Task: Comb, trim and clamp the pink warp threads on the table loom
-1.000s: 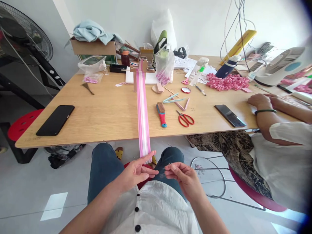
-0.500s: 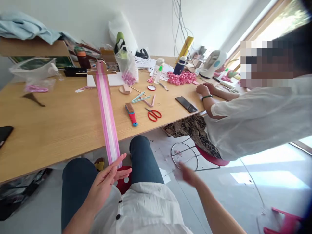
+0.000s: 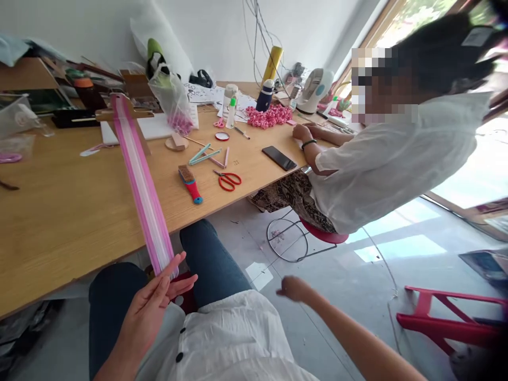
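Your left hand [image 3: 148,304] was spread at the near end of the pink-and-white strands [image 3: 142,185], which stretched from it over the table [image 3: 79,211], your right hand [image 3: 296,290] was off to its right, curled (whether empty, I couldn't tell).

Past the near edge of the tabletop [image 3: 87,211], the lower end of the pink-and-white band of strands [image 3: 139,180] is partly hidden by the left grip [image 3: 153,301]; whether it is pinched cannot be told. The right grip [image 3: 296,289] is slightly blurred, any contents unclear. The picture cuts off the tabletop's left edge and a dark strip [image 3: 8,186] there. Toward the far edge, marks on the printed sheets [image 3: 201,94] are too small to read.
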Motion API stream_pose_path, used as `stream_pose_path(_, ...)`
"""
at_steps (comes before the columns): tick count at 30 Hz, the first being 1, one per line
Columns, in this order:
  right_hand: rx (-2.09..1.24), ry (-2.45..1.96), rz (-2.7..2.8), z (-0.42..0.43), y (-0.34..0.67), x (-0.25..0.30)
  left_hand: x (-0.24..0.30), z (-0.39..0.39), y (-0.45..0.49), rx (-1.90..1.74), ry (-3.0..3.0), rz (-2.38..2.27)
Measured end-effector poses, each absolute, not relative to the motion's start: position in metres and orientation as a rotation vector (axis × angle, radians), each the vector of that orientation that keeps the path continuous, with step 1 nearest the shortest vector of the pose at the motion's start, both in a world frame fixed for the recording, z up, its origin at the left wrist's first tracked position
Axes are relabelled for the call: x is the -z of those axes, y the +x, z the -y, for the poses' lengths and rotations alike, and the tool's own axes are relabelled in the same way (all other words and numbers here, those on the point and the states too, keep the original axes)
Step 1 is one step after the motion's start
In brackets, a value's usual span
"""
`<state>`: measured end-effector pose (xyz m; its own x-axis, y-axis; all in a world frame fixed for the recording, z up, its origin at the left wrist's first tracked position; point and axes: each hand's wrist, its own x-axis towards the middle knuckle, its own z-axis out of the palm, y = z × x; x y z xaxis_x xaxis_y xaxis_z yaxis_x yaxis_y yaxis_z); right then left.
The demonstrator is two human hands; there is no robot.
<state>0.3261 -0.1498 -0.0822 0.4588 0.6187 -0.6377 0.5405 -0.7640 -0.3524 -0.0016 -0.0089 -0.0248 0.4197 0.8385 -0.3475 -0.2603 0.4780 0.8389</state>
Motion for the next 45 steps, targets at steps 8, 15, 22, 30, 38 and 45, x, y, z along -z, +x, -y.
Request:
stream_pose_path(8,-0.987,-1.839,1.593,0.062,0.347,-0.006,0.044,0.006,-0.011,-0.722,0.760,-1.011)
stream_pose_path(15,-1.126,-2.335,1.166,0.038,0.358,0.076,0.037,0.012,-0.008,-0.746,0.791,-1.023)
stream_pose_path(22,-1.215,-2.471,1.543,0.010,0.330,0.107,0.030,0.016,0.000,-0.757,0.831,-0.976)
stream_pose_path(30,-1.614,-1.687,1.722,-0.013,0.267,0.094,0.018,0.022,0.010,-0.866,0.895,-0.845)
stream_pose_path(38,-1.832,-1.223,1.135,-0.032,0.204,0.037,0.020,0.024,0.007,-0.865,0.952,-0.903)
stream_pose_path(45,-2.052,-0.943,0.705,-0.021,0.167,0.022,0.011,0.020,0.005,-0.827,0.954,-0.858)
